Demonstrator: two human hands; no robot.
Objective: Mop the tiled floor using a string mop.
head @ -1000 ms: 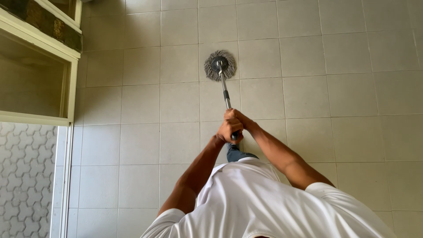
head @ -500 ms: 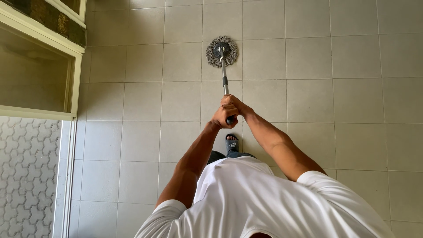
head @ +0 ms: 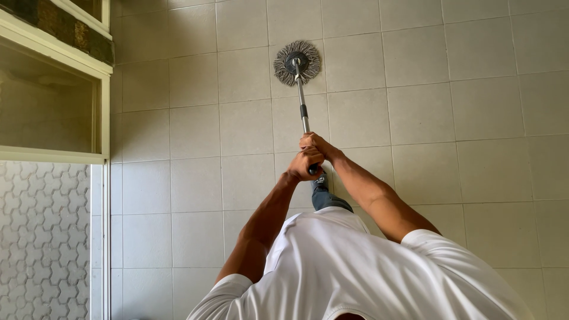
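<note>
Pale square floor tiles (head: 427, 118) fill the view, with a glazed, cream-framed partition (head: 53, 106) at nine o'clock and a panel of hexagon-patterned tile (head: 41, 237) below it at about eight. Both hands are clenched around the top end of a round grey mop's metal pole: the left hand (head: 303, 165) wraps the end grip, and the right hand (head: 317, 145) closes over it just above, the two touching. The pole (head: 303, 109) runs toward twelve o'clock to the mop head (head: 297, 62), whose frayed grey strands lie spread flat on a tile. One shoe and a jeans leg (head: 323, 192) show just under the hands. With the arms stretched out and the hold taken only at the very end of the pole, sideways pressure could make the head skid or tip onto its edge. Should the tiles be wet, which cannot be told here, the forward foot might slip.
</note>
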